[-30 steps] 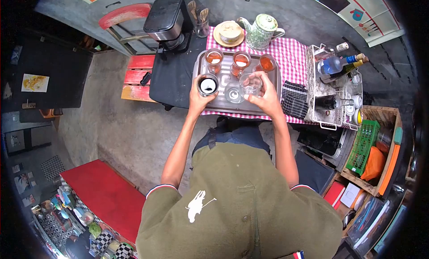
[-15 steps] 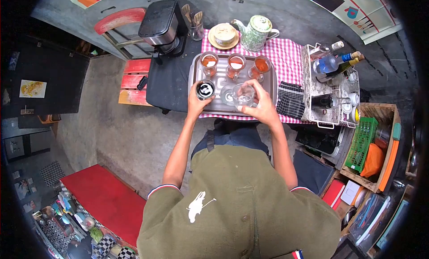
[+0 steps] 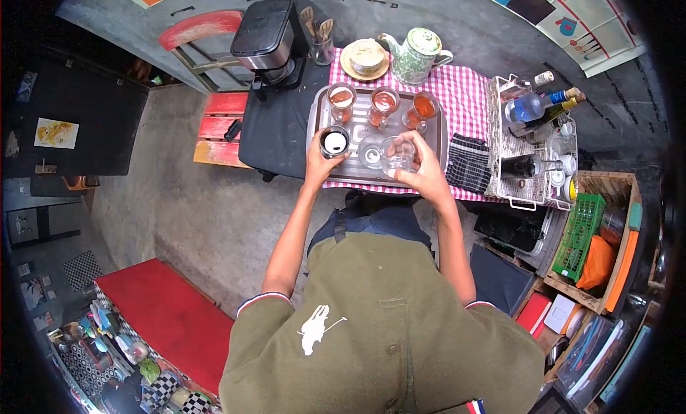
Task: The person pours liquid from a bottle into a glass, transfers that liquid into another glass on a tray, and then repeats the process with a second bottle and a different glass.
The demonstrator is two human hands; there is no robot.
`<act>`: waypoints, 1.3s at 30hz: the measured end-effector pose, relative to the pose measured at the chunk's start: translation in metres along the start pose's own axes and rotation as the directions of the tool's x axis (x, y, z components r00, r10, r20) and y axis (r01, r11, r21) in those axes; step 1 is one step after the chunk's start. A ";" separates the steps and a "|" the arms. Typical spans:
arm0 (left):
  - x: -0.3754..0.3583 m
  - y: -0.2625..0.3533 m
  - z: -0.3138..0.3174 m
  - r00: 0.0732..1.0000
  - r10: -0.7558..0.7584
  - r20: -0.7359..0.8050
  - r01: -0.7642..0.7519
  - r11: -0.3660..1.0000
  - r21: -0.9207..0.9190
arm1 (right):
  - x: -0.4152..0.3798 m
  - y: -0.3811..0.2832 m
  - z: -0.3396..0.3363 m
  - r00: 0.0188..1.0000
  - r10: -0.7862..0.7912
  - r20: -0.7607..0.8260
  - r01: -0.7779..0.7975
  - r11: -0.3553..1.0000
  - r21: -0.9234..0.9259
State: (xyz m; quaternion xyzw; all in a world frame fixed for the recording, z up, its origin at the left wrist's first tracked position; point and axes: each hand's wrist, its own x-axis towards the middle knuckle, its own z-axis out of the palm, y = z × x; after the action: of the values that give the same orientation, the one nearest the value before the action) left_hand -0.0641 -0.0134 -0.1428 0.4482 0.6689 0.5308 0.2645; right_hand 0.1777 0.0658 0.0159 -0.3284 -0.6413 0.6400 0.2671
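My left hand (image 3: pixel 321 165) is wrapped round a glass of dark drink (image 3: pixel 334 142), with a bright reflection on its surface, at the left side of the metal tray (image 3: pixel 437 172). Fingers and thumb of my right hand (image 3: pixel 427 177) grip a clear, empty-looking glass (image 3: pixel 397 155) over the tray's front right part. Just left of that glass, a round clear glass base (image 3: pixel 370 154) shows against the tray. Behind my hands stand three handled glasses of reddish-brown drink: a left one (image 3: pixel 341 100), a middle one (image 3: pixel 384 102) and a right one (image 3: pixel 421 108).
Behind the tray are a lidded cup on a saucer (image 3: pixel 366 58) and a green speckled teapot (image 3: pixel 416 57). A coffee maker (image 3: pixel 266 39) stands back left. To the right lie a dark checked cloth (image 3: pixel 468 162) and a white wire rack (image 3: pixel 496 139) with bottles.
The whole view has shifted slightly to the right. My right hand's glass has moved a little to the right relative to the tray; my left hand keeps its hold on the dark drink.
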 end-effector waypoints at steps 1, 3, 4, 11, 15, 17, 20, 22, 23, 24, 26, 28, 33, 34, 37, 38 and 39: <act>0.000 0.000 0.001 1.000 0.006 -0.002 -0.006 1.000 -0.009 | -0.001 -0.001 0.000 1.000 0.011 -0.008 -0.011 1.000 -0.002; 0.001 -0.001 0.001 1.000 0.023 0.002 -0.023 1.000 -0.020 | -0.002 -0.001 0.000 1.000 0.027 -0.008 -0.027 1.000 0.006; 0.002 -0.002 0.001 1.000 0.031 0.003 -0.031 0.999 -0.025 | -0.002 -0.001 0.000 0.999 0.035 -0.008 -0.035 0.999 0.010; 0.001 -0.002 0.002 1.000 0.026 -0.011 -0.026 1.000 -0.005 | -0.002 -0.005 0.001 0.998 0.059 0.012 -0.059 0.998 -0.020; 0.004 -0.008 0.004 0.999 0.032 -0.007 -0.032 0.999 0.016 | -0.004 -0.006 0.000 0.998 0.070 0.008 -0.070 0.997 -0.019; 0.004 -0.008 0.003 1.000 0.026 0.012 -0.026 1.000 0.006 | -0.005 -0.007 -0.001 0.997 0.082 0.005 -0.081 0.996 -0.028; 0.004 -0.010 0.003 1.000 0.023 0.020 -0.024 1.000 0.006 | -0.005 0.001 -0.002 1.000 0.017 -0.023 -0.019 0.998 -0.058; 0.004 -0.007 0.002 0.999 0.015 0.028 -0.015 1.000 -0.010 | -0.006 0.001 -0.002 0.999 0.020 -0.028 -0.022 0.997 -0.074; 0.004 -0.006 0.002 0.999 0.006 0.038 -0.005 1.000 -0.027 | -0.007 0.001 -0.002 0.999 0.023 -0.031 -0.025 0.996 -0.082; 0.004 -0.006 0.002 0.999 -0.003 0.048 0.005 0.999 -0.043 | -0.008 -0.001 -0.002 0.999 0.032 -0.032 -0.034 0.996 -0.085; 0.004 -0.005 0.001 0.999 0.002 0.055 0.000 0.999 -0.037 | -0.010 -0.007 -0.001 0.998 0.048 -0.036 -0.051 0.995 -0.090; 0.004 -0.009 0.003 0.999 0.011 0.042 -0.010 1.000 -0.028 | -0.011 -0.003 -0.003 0.998 0.040 -0.039 -0.043 0.995 -0.086; 0.001 -0.018 0.003 0.999 -0.002 0.035 0.002 1.000 0.011 | -0.014 -0.003 -0.005 0.997 0.053 -0.049 -0.056 0.996 -0.076; -0.002 -0.019 0.002 0.999 -0.011 0.042 0.010 1.000 0.015 | -0.015 -0.006 -0.005 0.997 0.059 -0.049 -0.062 0.995 -0.074; -0.010 -0.015 -0.006 0.998 -0.035 0.052 0.033 0.999 0.025 | -0.017 -0.003 -0.007 0.997 0.056 -0.053 -0.060 0.995 -0.080; -0.014 -0.014 -0.010 0.998 -0.044 0.053 0.043 0.999 0.029 | -0.018 -0.001 -0.008 0.997 0.053 -0.053 -0.058 0.995 -0.082; -0.019 -0.014 -0.014 0.997 -0.054 0.053 0.052 0.998 0.034 | -0.018 -0.001 -0.008 0.997 0.057 -0.052 -0.061 0.996 -0.071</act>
State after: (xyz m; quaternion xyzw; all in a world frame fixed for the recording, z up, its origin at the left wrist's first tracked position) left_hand -0.0714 -0.0371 -0.1546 0.4487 0.6816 0.5005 0.2891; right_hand 0.1958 0.0573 0.0190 -0.3726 -0.6472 0.6155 0.2520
